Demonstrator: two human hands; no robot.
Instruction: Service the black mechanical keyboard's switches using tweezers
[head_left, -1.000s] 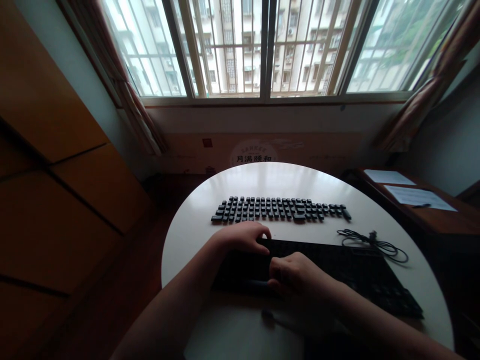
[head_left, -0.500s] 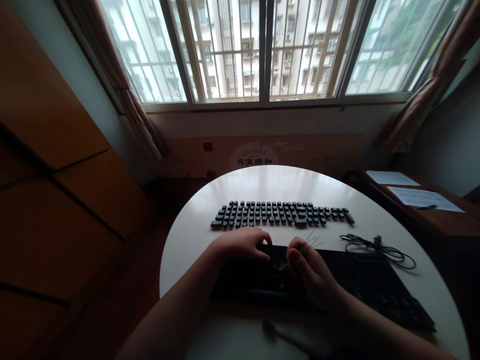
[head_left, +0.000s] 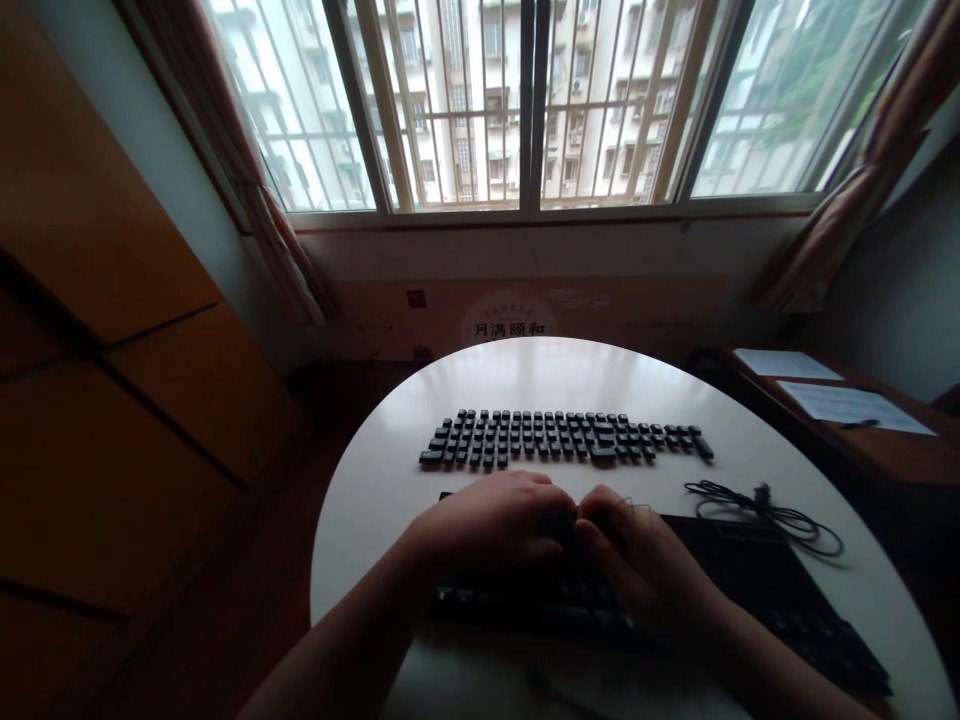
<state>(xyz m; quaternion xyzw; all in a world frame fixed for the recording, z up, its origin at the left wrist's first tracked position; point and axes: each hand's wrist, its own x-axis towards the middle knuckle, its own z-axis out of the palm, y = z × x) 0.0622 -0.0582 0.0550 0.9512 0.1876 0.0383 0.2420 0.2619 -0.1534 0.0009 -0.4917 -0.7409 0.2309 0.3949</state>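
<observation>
A black keyboard (head_left: 739, 570) lies on the white round table below both hands, its left part dark and mostly covered by them. My right hand (head_left: 645, 555) is closed on a wire keycap puller (head_left: 640, 512), whose thin wire loops stick out past the knuckles. Beside it, my left hand (head_left: 499, 520) has its fingers curled in, the fingertips touching or nearly touching those of the right. What the left fingers hold, if anything, is hidden. Beyond the hands, several loose black keycaps (head_left: 540, 437) stand in rows.
A coiled black cable (head_left: 772, 512) rests right of the hands, behind the keyboard. At the front edge of the table (head_left: 375, 480) is a dark, blurred tool (head_left: 559, 690). A brown side table (head_left: 892, 465) with paper sheets (head_left: 855, 405) and a pen stands at the right.
My left hand has moved right and closed up against my right hand; its fingers were spread apart before. The puller's wires now show less. The view has shifted slightly.
</observation>
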